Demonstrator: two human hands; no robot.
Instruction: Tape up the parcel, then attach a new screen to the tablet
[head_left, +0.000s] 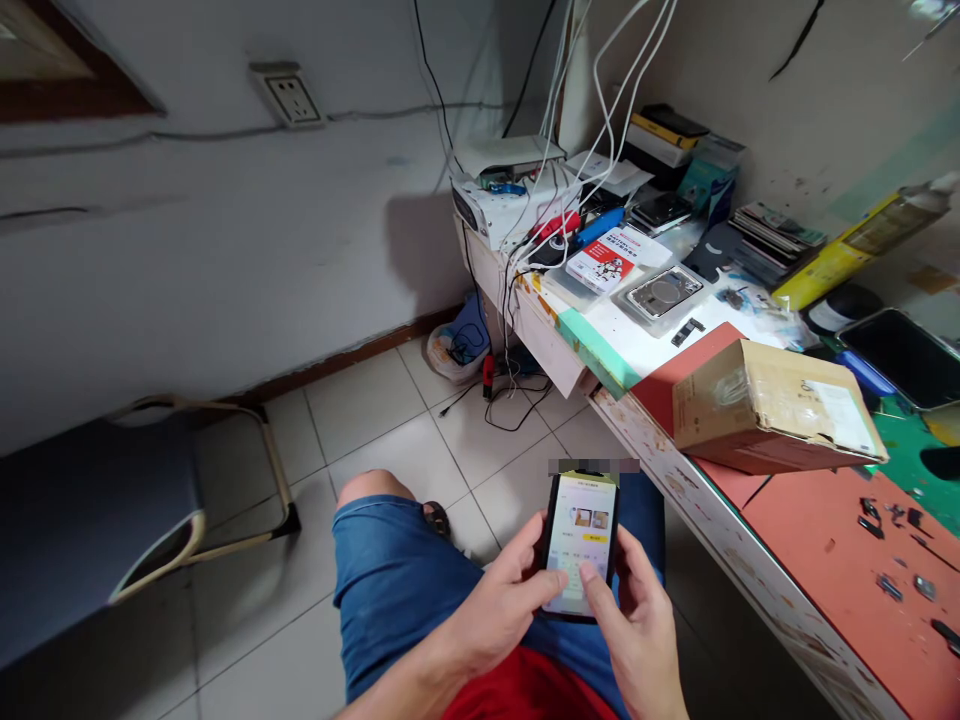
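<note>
A lit smartphone (581, 540) in a dark case is held upright over my lap, between both hands. My left hand (514, 590) grips its left side, with the thumb on the lower screen. On the other side, my right hand (634, 615) wraps the right edge, its thumb also over the lower screen. Small pictures and a yellow button show on the screen; the finer text is too small to read. Fingers behind the phone are partly hidden.
To the right runs a workbench (795, 560) with a cardboard box (780, 410), an opened phone housing (666, 292), a red-and-white box (611, 258) and small loose parts. White cables (607, 110) hang over its far end. A folding chair (97, 520) stands at left.
</note>
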